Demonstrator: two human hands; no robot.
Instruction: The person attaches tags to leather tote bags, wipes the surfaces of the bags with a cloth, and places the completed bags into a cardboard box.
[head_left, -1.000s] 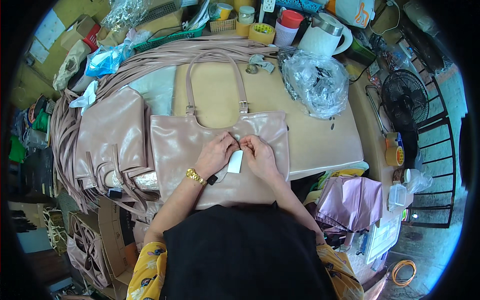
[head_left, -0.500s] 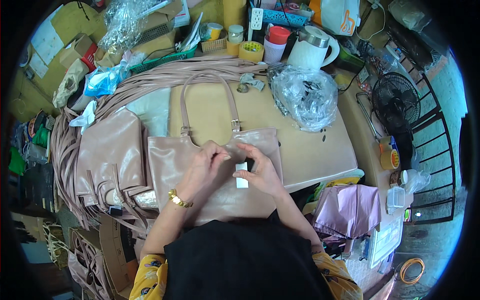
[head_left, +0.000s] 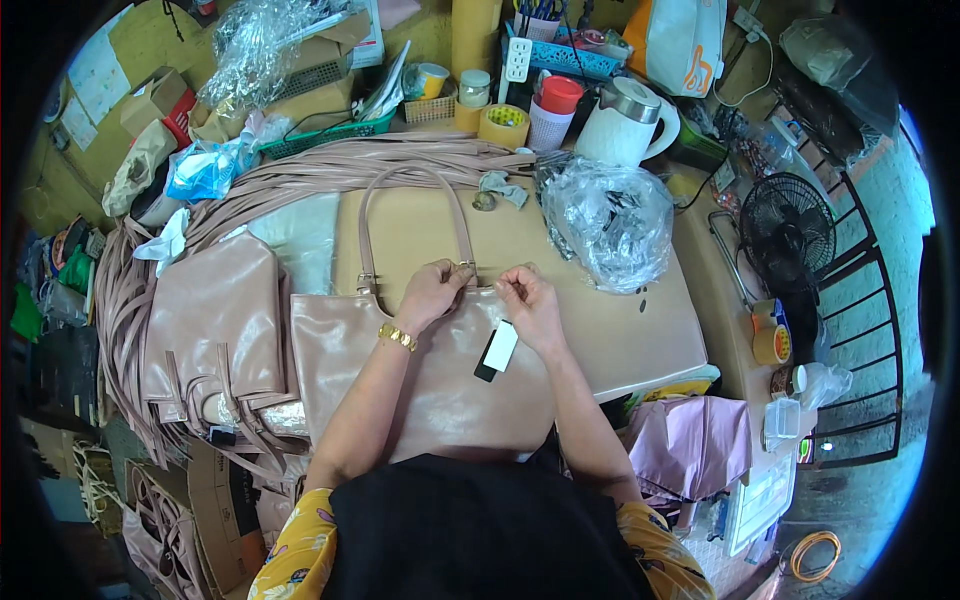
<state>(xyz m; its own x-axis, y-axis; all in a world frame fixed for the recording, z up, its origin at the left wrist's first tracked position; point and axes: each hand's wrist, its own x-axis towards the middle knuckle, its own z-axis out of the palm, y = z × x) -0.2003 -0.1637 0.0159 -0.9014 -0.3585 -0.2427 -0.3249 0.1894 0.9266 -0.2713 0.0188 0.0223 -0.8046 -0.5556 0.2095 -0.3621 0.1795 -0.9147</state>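
A dusty-pink handbag [head_left: 345,350] lies flat before me, its looped handle [head_left: 366,225] stretched away from me. My left hand [head_left: 437,292] is closed at the buckled base of the handle's right side, fingertips pinched on the strap. Just to its right, my right hand [head_left: 530,305] is held in a pinch over the bag's top edge; whatever thin thing sits in its fingertips is too small to make out. Below that hand, a white tag [head_left: 502,345] overlaps a black tag [head_left: 486,375] against the bag's front. Any cord on the tags cannot be seen.
Another pink bag [head_left: 215,315] lies at the left, beside a long bundle of pink straps [head_left: 300,170]. Crumpled clear plastic [head_left: 610,220] rests on the tan board [head_left: 640,335]. Behind stand a white kettle [head_left: 618,125] and tape rolls [head_left: 503,127]; a black fan [head_left: 788,230] is at the right.
Both hands have moved away from me, up to the right handle base. The white tag, earlier between my right fingers, now hangs below that hand with the black tag showing.
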